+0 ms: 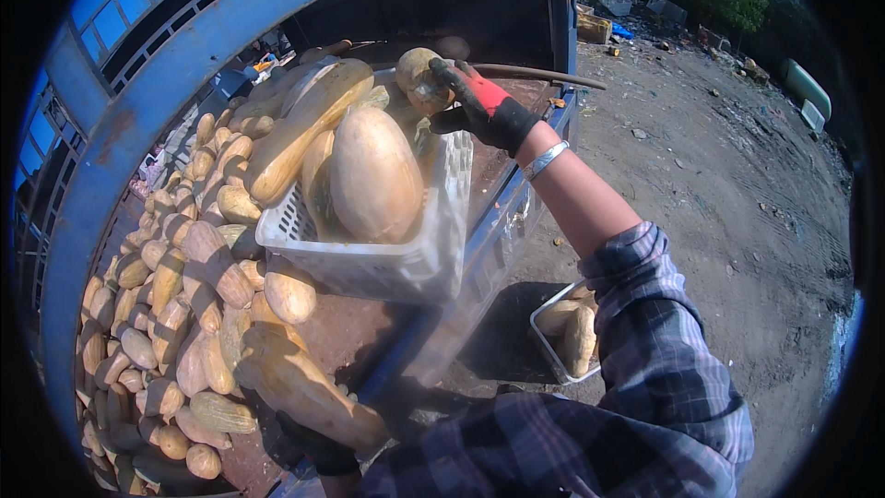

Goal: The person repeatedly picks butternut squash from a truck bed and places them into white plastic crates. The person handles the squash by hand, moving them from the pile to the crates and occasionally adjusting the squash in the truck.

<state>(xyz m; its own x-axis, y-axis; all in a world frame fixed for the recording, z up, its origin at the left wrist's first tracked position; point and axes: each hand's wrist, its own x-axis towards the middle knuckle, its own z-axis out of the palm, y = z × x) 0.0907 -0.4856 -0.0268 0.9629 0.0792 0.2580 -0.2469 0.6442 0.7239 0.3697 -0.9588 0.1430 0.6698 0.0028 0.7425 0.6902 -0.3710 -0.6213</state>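
My right hand (484, 105), in a red and black glove, grips a rounded tan squash (417, 77) at the far side of a white plastic crate (366, 266). Its fingers lie on the squash's right side, with the thumb lower down. In the crate stands a big pale squash (377, 176), and a long squash (314, 128) leans across its left rim. At the bottom, my left hand (321, 444), in a dark glove, holds a large long squash (311, 387) from below. That squash partly hides the hand's fingers.
A heap of squashes (166, 318) covers the left of the truck bed (339, 335). A blue metal frame (117, 131) arches over it. Another crate (543, 332) with squashes stands on the dirt ground (691, 221), partly behind my sleeve. A bar (539, 74) juts past the bed's edge.
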